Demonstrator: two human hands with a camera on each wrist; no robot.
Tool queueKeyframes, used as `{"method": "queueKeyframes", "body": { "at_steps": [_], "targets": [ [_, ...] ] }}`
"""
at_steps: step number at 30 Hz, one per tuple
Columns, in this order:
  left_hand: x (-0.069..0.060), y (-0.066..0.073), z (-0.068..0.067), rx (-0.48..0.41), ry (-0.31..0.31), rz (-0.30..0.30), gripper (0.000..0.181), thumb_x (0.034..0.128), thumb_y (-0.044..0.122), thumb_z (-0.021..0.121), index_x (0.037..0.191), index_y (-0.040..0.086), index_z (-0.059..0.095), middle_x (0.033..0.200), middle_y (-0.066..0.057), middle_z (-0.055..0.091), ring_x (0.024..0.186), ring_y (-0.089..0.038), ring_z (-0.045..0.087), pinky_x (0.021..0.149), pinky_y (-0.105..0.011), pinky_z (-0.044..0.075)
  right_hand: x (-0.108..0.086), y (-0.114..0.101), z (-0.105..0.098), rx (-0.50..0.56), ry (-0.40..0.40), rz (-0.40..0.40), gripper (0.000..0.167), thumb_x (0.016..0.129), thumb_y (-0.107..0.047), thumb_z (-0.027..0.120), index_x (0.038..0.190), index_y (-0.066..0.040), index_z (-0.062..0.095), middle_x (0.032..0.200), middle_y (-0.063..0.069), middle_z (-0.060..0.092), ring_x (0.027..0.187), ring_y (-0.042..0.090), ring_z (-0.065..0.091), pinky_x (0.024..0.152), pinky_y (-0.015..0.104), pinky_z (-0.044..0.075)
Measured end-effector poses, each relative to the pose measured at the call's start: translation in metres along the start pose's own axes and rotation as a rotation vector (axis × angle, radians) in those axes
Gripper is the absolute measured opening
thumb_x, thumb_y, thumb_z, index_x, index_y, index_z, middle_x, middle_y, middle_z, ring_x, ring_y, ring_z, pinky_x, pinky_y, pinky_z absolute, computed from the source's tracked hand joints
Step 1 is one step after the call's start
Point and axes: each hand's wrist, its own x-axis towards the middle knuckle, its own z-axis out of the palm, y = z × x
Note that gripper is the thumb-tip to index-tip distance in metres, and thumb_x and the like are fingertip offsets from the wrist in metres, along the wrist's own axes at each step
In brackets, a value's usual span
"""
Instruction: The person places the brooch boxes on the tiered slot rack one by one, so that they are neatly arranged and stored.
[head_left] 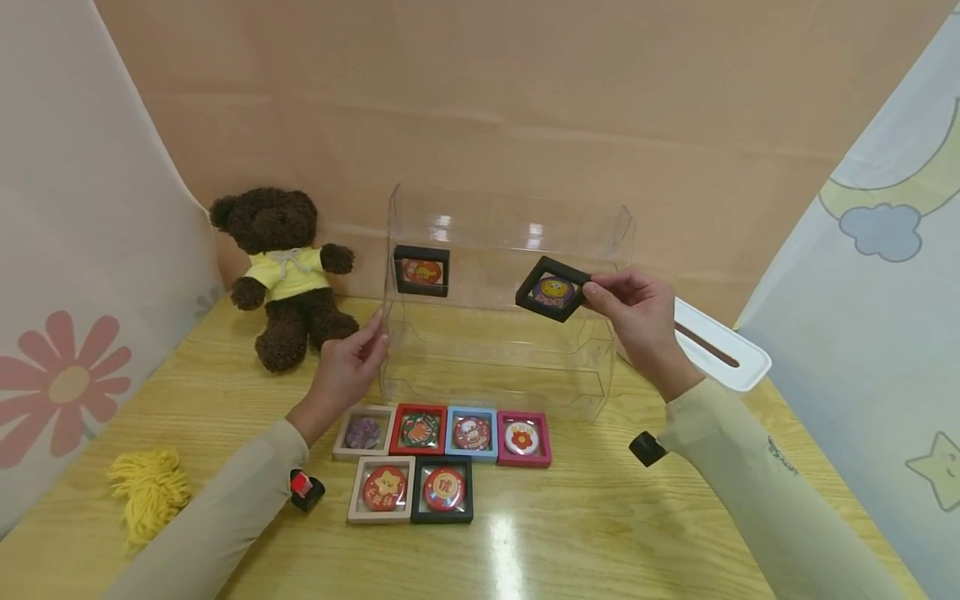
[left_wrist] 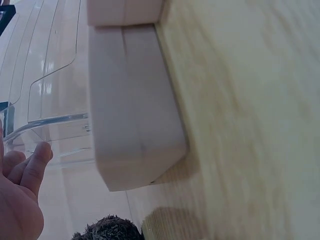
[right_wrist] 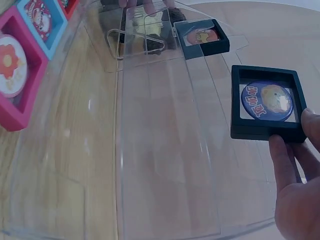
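Note:
My right hand pinches one corner of a black square display frame. Behind its clear window sits a purple badge with a yellow figure. The frame is tilted, held in front of a clear acrylic shelf rack. On the rack's upper tier, at the left, stands another black frame with a red-orange badge. My left hand grips the rack's left side edge between thumb and fingers; in the left wrist view its fingers show bent at the clear panel.
In front of the rack lie several framed badges, among them a pink one and a black one. A brown teddy bear sits left, yellow yarn lies nearer, and a white slotted lid is at right.

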Motion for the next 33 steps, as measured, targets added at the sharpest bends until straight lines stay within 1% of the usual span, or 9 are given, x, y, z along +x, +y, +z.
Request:
{"method": "queueKeyframes", "body": {
  "at_steps": [3, 6, 11, 18, 23, 26, 28, 33],
  "targets": [
    [0.0, -0.001, 0.001, 0.006, -0.004, -0.006, 0.041, 0.0914, 0.005, 0.062, 0.131, -0.004, 0.054, 0.065, -0.007, 0.065, 0.045, -0.007, 0.051, 0.046, -0.03, 0.046, 0.006, 0.002, 0.006, 0.031, 0.003, -0.005, 0.009, 0.081, 0.016, 0.066, 0.09, 0.018, 0.063, 0.087, 0.013, 0.069, 0.077, 0.021, 0.068, 0.072, 0.036, 0.054],
    [0.0, -0.001, 0.001, 0.006, -0.007, -0.007, 0.041, 0.0917, 0.005, 0.062, 0.131, -0.003, 0.054, 0.06, -0.004, 0.061, 0.044, -0.006, 0.048, 0.046, -0.03, 0.046, 0.011, 0.004, 0.01, 0.035, 0.008, -0.014, 0.009, 0.081, 0.016, 0.066, 0.089, 0.017, 0.064, 0.088, 0.012, 0.069, 0.077, 0.02, 0.068, 0.072, 0.035, 0.054],
    [0.0, -0.001, 0.0, -0.008, -0.001, -0.002, 0.041, 0.0917, 0.004, 0.061, 0.131, -0.003, 0.054, 0.062, -0.006, 0.063, 0.044, -0.007, 0.051, 0.047, -0.031, 0.047, 0.018, 0.007, 0.017, 0.044, 0.024, -0.007, 0.009, 0.081, 0.015, 0.066, 0.09, 0.014, 0.065, 0.088, 0.012, 0.069, 0.078, 0.019, 0.067, 0.073, 0.035, 0.053],
    [0.0, 0.0, 0.0, -0.005, 0.002, -0.002, 0.041, 0.0912, 0.004, 0.062, 0.131, -0.003, 0.054, 0.066, -0.009, 0.066, 0.048, -0.012, 0.057, 0.049, -0.033, 0.05, 0.027, 0.013, 0.025, 0.047, 0.091, 0.033, 0.015, 0.082, 0.016, 0.065, 0.086, 0.002, 0.069, 0.081, 0.009, 0.068, 0.077, 0.018, 0.066, 0.073, 0.035, 0.053],
    [0.0, 0.001, 0.0, -0.002, 0.005, -0.003, 0.042, 0.0911, 0.004, 0.062, 0.131, -0.002, 0.054, 0.069, -0.009, 0.067, 0.049, -0.012, 0.058, 0.049, -0.033, 0.05, 0.031, 0.017, 0.029, 0.058, 0.112, 0.024, 0.018, 0.082, 0.017, 0.064, 0.084, 0.0, 0.069, 0.08, 0.008, 0.068, 0.076, 0.016, 0.066, 0.072, 0.034, 0.054],
    [-0.001, 0.001, 0.0, 0.0, 0.009, -0.003, 0.042, 0.091, 0.004, 0.062, 0.132, -0.002, 0.054, 0.068, -0.009, 0.067, 0.048, -0.011, 0.057, 0.048, -0.032, 0.05, 0.033, 0.019, 0.03, 0.034, 0.11, 0.014, 0.017, 0.081, 0.016, 0.065, 0.084, 0.0, 0.069, 0.08, 0.008, 0.068, 0.075, 0.016, 0.066, 0.071, 0.033, 0.054],
    [-0.001, 0.001, 0.0, -0.006, 0.012, 0.002, 0.042, 0.0908, 0.004, 0.062, 0.132, -0.002, 0.054, 0.072, -0.011, 0.068, 0.05, -0.012, 0.058, 0.048, -0.033, 0.05, 0.033, 0.019, 0.032, 0.02, 0.099, 0.013, 0.015, 0.081, 0.016, 0.065, 0.084, 0.002, 0.069, 0.08, 0.007, 0.068, 0.074, 0.015, 0.065, 0.072, 0.033, 0.054],
    [-0.002, -0.002, 0.002, -0.012, 0.019, 0.011, 0.042, 0.09, 0.002, 0.063, 0.13, -0.003, 0.055, 0.078, -0.013, 0.07, 0.052, -0.013, 0.061, 0.049, -0.033, 0.051, 0.035, 0.021, 0.037, -0.019, 0.061, 0.026, 0.007, 0.082, 0.014, 0.066, 0.088, 0.01, 0.064, 0.082, 0.007, 0.067, 0.075, 0.015, 0.065, 0.072, 0.032, 0.054]
  ]
}}
